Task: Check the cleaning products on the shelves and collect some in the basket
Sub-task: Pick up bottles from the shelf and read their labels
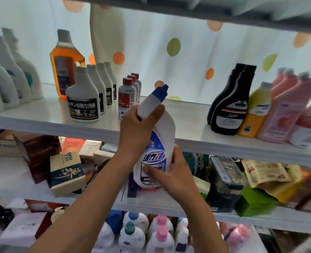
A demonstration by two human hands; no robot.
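I hold a white bottle with a blue angled cap and a blue label (pixel 161 136) in front of the shelves, tilted slightly right. My left hand (pixel 136 128) grips its neck and shoulder from the left. My right hand (pixel 171 172) wraps round its lower body, thumb lying across the label. The white upper shelf (pixel 103 128) carries rows of cleaning bottles: white ones with black labels (pixel 83 99), small red-capped ones (pixel 126 99), an amber bottle (pixel 65 61), black ones (pixel 227 106), a yellow one (pixel 255 114) and pink ones (pixel 282 114). No basket is in view.
White bottles (pixel 6 73) stand at the far left of the upper shelf. The middle shelf holds boxes (pixel 67 172), a dark container (pixel 225 179) and packets (pixel 266 174). Below stand bottles with pink and blue caps (pixel 160 230). A dotted curtain (pixel 187 57) hangs behind.
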